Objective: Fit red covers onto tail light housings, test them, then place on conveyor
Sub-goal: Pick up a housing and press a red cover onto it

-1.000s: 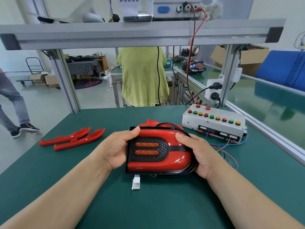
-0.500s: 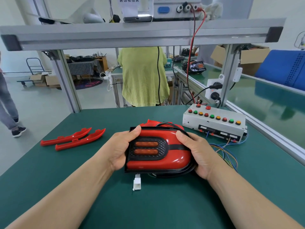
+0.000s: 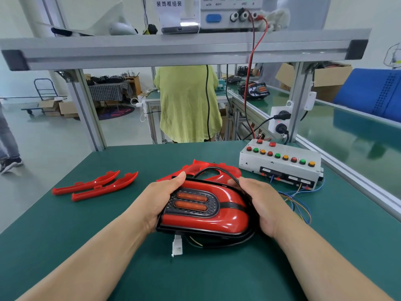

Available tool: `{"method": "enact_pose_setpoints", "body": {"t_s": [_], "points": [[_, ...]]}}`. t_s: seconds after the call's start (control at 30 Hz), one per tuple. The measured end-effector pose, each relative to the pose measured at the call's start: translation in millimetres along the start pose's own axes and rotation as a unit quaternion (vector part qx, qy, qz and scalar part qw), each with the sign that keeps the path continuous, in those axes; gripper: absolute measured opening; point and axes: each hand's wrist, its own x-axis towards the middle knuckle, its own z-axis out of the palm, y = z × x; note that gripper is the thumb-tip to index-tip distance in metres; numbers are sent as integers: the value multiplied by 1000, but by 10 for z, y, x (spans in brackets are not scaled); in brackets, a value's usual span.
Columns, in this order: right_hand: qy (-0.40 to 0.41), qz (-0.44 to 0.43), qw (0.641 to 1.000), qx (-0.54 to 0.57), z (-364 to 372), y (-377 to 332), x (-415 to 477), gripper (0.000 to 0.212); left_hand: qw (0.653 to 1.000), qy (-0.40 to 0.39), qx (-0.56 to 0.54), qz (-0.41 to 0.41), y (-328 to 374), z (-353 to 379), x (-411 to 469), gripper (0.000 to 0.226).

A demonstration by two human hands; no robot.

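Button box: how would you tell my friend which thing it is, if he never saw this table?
Look at the big green table, then go to its far right corner. There sits a flat white metal box. Nothing else on the table has its rows of round red, green and orange buttons.

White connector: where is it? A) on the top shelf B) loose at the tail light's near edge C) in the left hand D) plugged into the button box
B: the white connector sits unplugged just below the tail light, well apart from the button box; the left hand and right hand grip the light's sides.
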Motion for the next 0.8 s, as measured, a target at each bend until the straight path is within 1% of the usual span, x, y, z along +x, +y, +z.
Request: {"method": "enact_pose_setpoints", "body": {"t_s": [0.07, 0.13, 0.2, 0.27, 0.33, 0.37, 0.43, 0.47, 0.53, 0.6, 0.63, 0.7, 0.8], "points": [[9, -6, 1000, -11, -5, -1, 0, 28, 1000, -2, -2, -6, -3, 15, -7, 49], [17, -17, 999, -28, -13, -3, -7, 28, 1000, -10, -11, -9, 1, 19, 1, 56], [23, -23, 999, -42, -15, -7, -18, 27, 1000, -15, -12, 0, 17, -20, 19, 64], [24, -23, 998, -46, -16, -11, -24, 27, 1000, -10, 12, 15, 31, -91, 41, 67], [22, -22, 998, -46, -14, -18, -35, 28, 996, 27, 70, 50, 31, -158, 67, 60], [20, -24, 998, -45, -14, -22, -41, 28, 989, 54, 114, 77, 22, -197, 82, 50], [17, -24, 999, -37, -13, -22, -48, 28, 965, 96, 212, 119, -2, -285, 104, 28], [17, -24, 999, -32, -12, -18, -47, 28, 952, 101, 262, 125, -15, -327, 121, 21], [18, -24, 999, -27, -17, -9, -40, 28, 916, 96, 374, 112, -38, -379, 150, 16], [17, -23, 999, -25, -17, -5, -39, 27, 873, 94, 468, 101, -40, -378, 176, 17], [17, -23, 999, -25, -18, -5, -39, 27, 854, 94, 502, 101, -41, -364, 187, 20], [15, -24, 999, -29, -21, -6, -37, 27, 832, 94, 537, 105, -33, -340, 202, 24], [7, -28, 998, -48, -20, -6, -38, 24, 823, 101, 551, 93, -20, -349, 242, 24]]}}
